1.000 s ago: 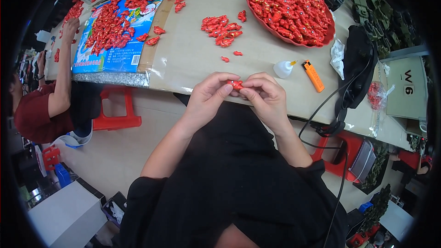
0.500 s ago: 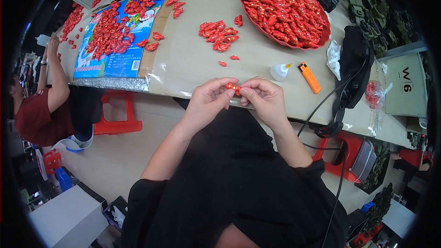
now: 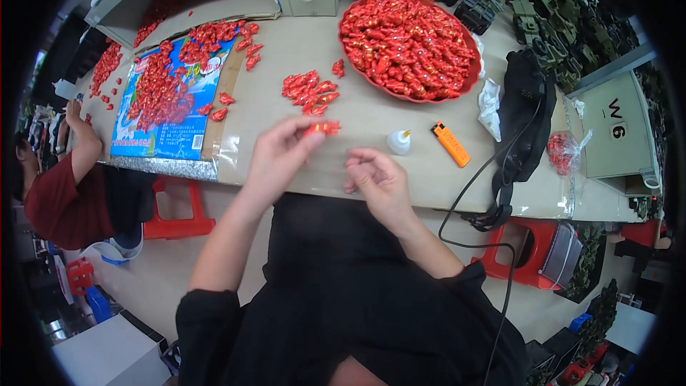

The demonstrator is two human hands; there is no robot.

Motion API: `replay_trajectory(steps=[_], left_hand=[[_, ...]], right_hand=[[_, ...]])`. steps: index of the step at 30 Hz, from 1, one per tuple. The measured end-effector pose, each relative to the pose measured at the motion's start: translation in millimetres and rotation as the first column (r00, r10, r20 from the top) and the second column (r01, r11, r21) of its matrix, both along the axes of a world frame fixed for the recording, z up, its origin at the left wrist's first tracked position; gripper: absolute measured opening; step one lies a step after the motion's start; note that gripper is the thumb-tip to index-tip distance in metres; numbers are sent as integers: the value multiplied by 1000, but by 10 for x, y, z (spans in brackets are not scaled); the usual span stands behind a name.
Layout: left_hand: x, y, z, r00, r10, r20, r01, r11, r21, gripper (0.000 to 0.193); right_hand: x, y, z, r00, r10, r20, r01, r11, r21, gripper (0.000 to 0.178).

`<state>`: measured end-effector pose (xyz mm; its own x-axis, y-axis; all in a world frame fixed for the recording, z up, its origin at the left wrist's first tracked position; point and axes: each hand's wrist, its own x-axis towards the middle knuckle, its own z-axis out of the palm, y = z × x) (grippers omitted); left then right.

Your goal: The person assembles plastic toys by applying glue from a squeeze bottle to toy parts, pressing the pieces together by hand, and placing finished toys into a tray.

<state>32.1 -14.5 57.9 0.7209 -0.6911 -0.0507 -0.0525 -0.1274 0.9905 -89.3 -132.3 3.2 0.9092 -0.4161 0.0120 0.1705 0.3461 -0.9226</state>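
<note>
Pose at the near edge of the bench (image 3: 246,111), seen from above: your left forearm (image 3: 227,243) slants up and to the right, bringing your left hand (image 3: 277,154) over the bench, higher in view than its partner. Its thumb and fingers close in a pinch on a small red figure (image 3: 326,128), whose right end projects beyond the fingertips; the figure, slightly blurred, appears just below a loose cluster of red pieces (image 3: 309,90). Your right forearm (image 3: 432,250) slants up and to the left, so that the two arms converge. Your right hand (image 3: 382,184) is half open, fingers loosely curled, with nothing visible in its grasp; the inside of the curl is partly hidden. Whether either of your hands touches the bench top cannot be told from this angle. Near your right hand stands a white bottle (image 3: 399,143) with a yellowish tip; an orange lighter (image 3: 450,144) lies to its right. Farther back, a red bowl (image 3: 389,93) holds heaped red pieces (image 3: 411,43).
</note>
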Motion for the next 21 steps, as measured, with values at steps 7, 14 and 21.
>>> replay_trajectory(steps=[7,14,21], left_hand=[[561,-1203,264,677,-40,735,76,997,-16,23],[685,-1221,194,682,28,731,53,995,-88,21],[388,-221,-243,703,-66,708,-141,963,230,15]], right_hand=[[-60,5,40,997,67,-33,-73,973,-221,17],[-33,-16,-3,999,32,-9,-33,963,-268,15],[-44,-18,12,996,35,78,5,886,-463,11]])
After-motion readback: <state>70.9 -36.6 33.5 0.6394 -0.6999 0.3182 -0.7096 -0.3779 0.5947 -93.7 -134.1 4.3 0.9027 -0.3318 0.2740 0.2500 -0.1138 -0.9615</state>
